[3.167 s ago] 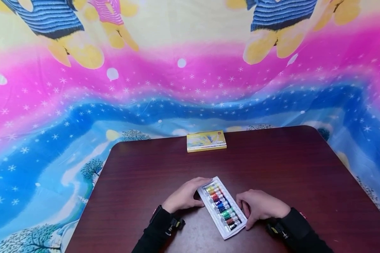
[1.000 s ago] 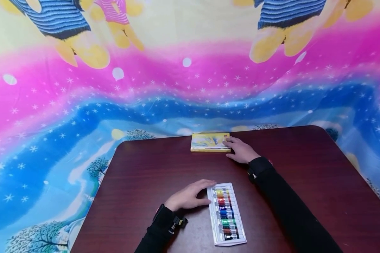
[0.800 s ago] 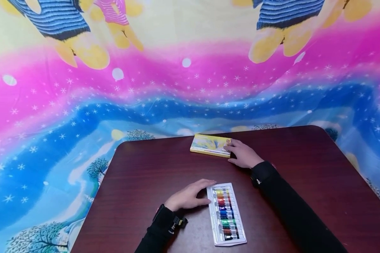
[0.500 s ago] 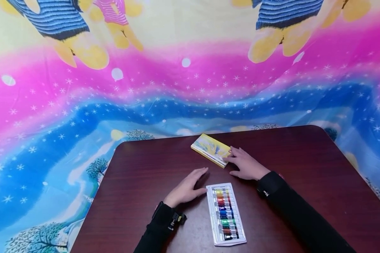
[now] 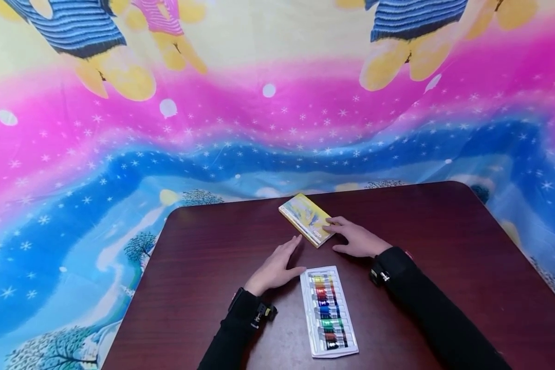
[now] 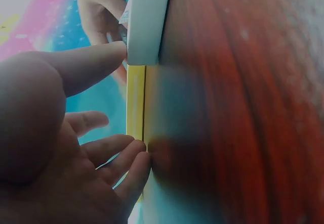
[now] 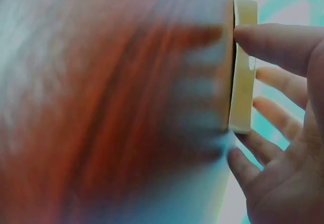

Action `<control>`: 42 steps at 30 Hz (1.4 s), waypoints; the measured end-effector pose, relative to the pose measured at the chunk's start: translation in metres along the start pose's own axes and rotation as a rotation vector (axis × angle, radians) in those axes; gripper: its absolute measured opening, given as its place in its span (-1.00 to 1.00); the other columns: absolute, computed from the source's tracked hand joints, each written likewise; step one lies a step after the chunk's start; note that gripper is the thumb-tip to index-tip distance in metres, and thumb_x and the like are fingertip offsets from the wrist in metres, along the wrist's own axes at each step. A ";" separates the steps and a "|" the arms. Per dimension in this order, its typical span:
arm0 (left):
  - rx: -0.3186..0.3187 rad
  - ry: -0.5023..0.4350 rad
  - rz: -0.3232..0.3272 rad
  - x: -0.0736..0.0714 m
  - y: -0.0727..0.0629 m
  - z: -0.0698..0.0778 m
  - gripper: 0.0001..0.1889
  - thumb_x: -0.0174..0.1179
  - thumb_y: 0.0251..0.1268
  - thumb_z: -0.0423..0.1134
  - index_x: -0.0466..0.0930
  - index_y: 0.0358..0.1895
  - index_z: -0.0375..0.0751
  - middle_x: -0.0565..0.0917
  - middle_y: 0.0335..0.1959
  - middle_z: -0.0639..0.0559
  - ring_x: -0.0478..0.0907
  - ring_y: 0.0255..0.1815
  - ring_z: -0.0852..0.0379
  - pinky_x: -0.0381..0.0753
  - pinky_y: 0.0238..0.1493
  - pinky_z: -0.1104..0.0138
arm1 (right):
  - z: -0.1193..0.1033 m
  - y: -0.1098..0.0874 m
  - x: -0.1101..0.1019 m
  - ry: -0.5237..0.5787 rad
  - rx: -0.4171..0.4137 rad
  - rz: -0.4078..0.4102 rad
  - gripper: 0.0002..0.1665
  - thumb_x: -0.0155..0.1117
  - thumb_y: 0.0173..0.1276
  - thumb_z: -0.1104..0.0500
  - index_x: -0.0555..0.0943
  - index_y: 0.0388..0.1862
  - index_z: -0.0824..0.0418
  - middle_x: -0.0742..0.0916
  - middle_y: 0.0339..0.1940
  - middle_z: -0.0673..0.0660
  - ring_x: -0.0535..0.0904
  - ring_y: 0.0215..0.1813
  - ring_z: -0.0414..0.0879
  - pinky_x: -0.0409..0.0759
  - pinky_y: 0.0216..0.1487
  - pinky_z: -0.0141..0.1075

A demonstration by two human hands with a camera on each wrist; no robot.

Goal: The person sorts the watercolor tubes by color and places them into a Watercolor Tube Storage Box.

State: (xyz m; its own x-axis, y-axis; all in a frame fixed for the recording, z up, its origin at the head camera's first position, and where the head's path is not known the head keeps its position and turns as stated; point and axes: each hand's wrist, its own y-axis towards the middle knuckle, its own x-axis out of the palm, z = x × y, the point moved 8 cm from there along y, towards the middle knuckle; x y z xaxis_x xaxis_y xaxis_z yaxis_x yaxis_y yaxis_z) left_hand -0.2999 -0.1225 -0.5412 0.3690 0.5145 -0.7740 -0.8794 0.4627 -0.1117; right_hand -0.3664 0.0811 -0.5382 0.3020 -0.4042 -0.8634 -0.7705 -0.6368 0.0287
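A flat yellow box point(image 5: 305, 216) with a printed picture lies slanted on the far part of the table. My right hand point(image 5: 357, 239) rests its spread fingers on the box's right end; the right wrist view has the thumb point(image 7: 278, 39) against the box's end face point(image 7: 243, 90). My left hand point(image 5: 272, 268) stretches toward the box's near side, fingertips at or close to it. Its thumb point(image 6: 96, 64) meets the corner of a white tray point(image 5: 308, 318), whose edge point(image 6: 147, 27) shows in the left wrist view. Several small colored paint tubes point(image 5: 329, 311) lie in the tray.
The dark red-brown table point(image 5: 213, 246) has rounded far corners. Behind it hangs a printed cloth point(image 5: 240, 118) in pink and blue. Black sleeves point(image 5: 437, 308) with wrist cameras cover both forearms.
The box has turned from lying straight to slanted, its right end drawn nearer under my right hand. My left hand has moved from the tray's side up toward the box. Earlier, the tray was straightened.
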 end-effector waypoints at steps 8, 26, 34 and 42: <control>-0.034 -0.023 -0.005 0.001 -0.002 -0.007 -0.14 0.11 0.57 0.13 -0.10 0.71 -0.06 0.08 0.70 -0.15 -0.05 0.71 -0.24 0.04 0.65 -0.14 | -0.015 -0.007 0.011 0.045 -0.009 -0.043 -0.28 0.38 0.48 0.09 0.42 0.57 0.02 0.35 0.62 0.15 0.36 0.56 0.13 0.51 0.41 0.07; -0.026 -0.112 -0.005 0.004 -0.003 -0.009 -0.12 0.14 0.55 0.13 -0.12 0.72 -0.02 0.06 0.71 -0.11 -0.05 0.72 -0.17 0.11 0.63 -0.13 | -0.012 -0.028 0.021 0.373 0.093 0.045 -0.09 0.29 0.54 0.14 0.08 0.72 0.04 0.09 0.75 0.19 0.07 0.70 0.23 0.29 0.58 0.12; 0.005 -0.186 0.033 0.002 0.000 -0.007 -0.14 0.16 0.56 0.09 -0.12 0.72 0.00 0.02 0.73 0.00 -0.02 0.72 -0.01 0.12 0.65 -0.03 | -0.011 -0.029 0.017 0.534 0.145 0.060 -0.05 0.28 0.55 0.14 -0.01 0.74 0.11 0.22 0.69 0.29 0.37 0.57 0.24 0.51 0.45 0.02; 0.061 -0.187 0.112 -0.008 -0.001 0.001 -0.20 0.17 0.57 0.03 0.01 0.69 -0.09 0.15 0.69 -0.07 0.12 0.68 -0.02 0.21 0.62 0.00 | -0.018 -0.029 0.011 0.561 0.142 0.078 -0.04 0.27 0.56 0.12 -0.02 0.74 0.11 0.56 0.46 0.27 0.50 0.48 0.16 0.52 0.43 -0.05</control>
State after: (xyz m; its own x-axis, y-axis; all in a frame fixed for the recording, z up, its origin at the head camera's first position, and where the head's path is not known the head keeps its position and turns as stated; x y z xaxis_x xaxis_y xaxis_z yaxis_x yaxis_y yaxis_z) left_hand -0.3013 -0.1265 -0.5346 0.3246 0.6870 -0.6501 -0.9001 0.4356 0.0109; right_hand -0.3308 0.0837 -0.5394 0.4623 -0.7570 -0.4619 -0.8586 -0.5122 -0.0199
